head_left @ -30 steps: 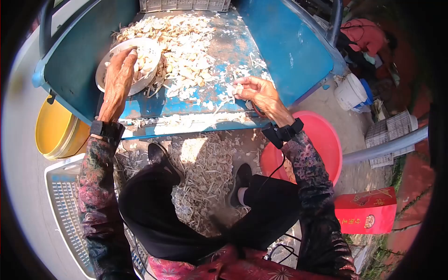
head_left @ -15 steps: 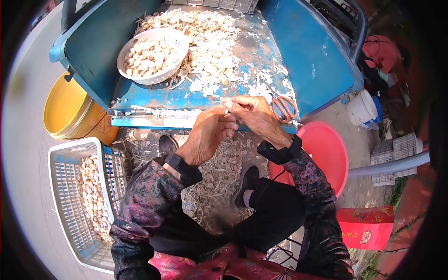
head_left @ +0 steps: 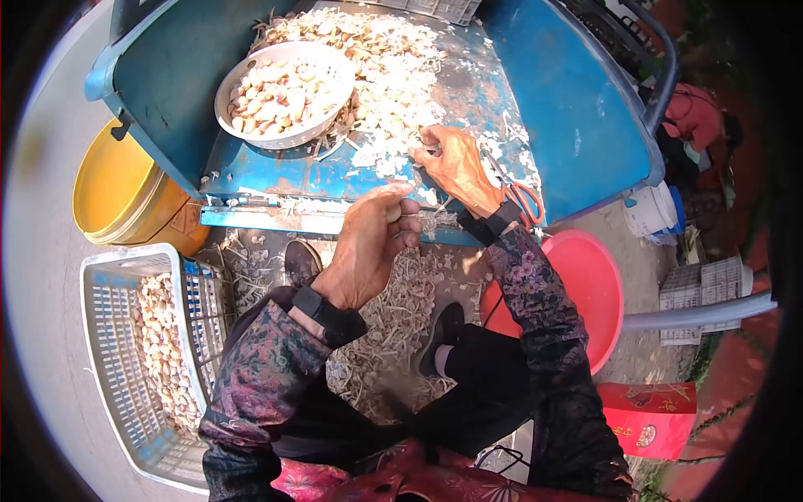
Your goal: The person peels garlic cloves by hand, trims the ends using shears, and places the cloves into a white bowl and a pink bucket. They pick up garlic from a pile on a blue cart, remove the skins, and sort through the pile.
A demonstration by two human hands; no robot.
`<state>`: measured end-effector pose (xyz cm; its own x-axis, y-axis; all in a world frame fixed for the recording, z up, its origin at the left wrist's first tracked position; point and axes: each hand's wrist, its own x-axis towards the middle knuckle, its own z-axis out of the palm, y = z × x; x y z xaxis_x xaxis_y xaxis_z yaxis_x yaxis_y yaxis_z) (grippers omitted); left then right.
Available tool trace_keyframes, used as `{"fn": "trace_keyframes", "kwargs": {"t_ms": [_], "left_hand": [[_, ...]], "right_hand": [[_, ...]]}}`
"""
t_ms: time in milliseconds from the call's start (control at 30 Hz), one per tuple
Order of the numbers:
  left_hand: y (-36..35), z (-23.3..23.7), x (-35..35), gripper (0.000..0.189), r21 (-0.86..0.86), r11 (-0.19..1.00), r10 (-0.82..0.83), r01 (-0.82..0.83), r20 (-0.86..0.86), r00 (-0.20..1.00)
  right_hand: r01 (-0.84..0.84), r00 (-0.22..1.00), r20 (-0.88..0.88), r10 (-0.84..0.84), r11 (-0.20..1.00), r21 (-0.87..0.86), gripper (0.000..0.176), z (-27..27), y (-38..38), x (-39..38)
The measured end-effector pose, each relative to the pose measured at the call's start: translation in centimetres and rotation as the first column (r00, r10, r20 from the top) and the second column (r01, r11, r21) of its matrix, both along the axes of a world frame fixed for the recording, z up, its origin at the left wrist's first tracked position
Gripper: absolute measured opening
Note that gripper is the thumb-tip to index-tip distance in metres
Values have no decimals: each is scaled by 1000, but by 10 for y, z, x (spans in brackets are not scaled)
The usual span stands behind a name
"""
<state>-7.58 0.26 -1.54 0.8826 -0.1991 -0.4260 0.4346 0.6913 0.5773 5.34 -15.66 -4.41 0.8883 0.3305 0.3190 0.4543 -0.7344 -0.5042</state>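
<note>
My left hand [head_left: 372, 238] is half curled over the front edge of the blue cart bed [head_left: 276, 171]. A pale garlic clove [head_left: 393, 214] shows between its thumb and fingers. My right hand [head_left: 460, 170] is at the near right edge of a pile of garlic cloves and skins [head_left: 389, 75]. Its thumb and index finger are bent together; whatever lies between the tips is too small to make out. Orange-handled scissors [head_left: 525, 201] lie by my right wrist, partly hidden. A white basket [head_left: 311, 134] holding peeled cloves stands left of the pile.
On the left are a yellow bucket [head_left: 100, 188] and a grey crate [head_left: 90, 335] with garlic cloves in it. A pink basin [head_left: 598, 284] stands by my right knee, near a red box [head_left: 648, 410]. Garlic skins [head_left: 385, 335] litter the ground between my feet.
My right hand has parted from my left and moved forward to the garlic pile. My left hand stays near the bed's edge, a clove now visible in it. The view has shifted slightly.
</note>
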Motion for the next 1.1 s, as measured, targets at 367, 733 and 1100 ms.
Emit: {"fn": "trace_keyframes", "kwargs": {"t_ms": [367, 733, 1100], "left_hand": [[-2, -7, 10, 29, -136, 987, 73, -81, -62, 995], [-6, -3, 9, 17, -64, 997, -39, 39, 4, 999], [-6, -4, 11, 32, -117, 993, -3, 11, 69, 998]], "right_hand": [[-233, 956, -130, 265, 947, 220, 28, 50, -3, -46], [-78, 996, -64, 66, 977, -197, 33, -1, -9, 43], [-142, 987, -59, 149, 983, 114, 33, 50, -22, -24]]}}
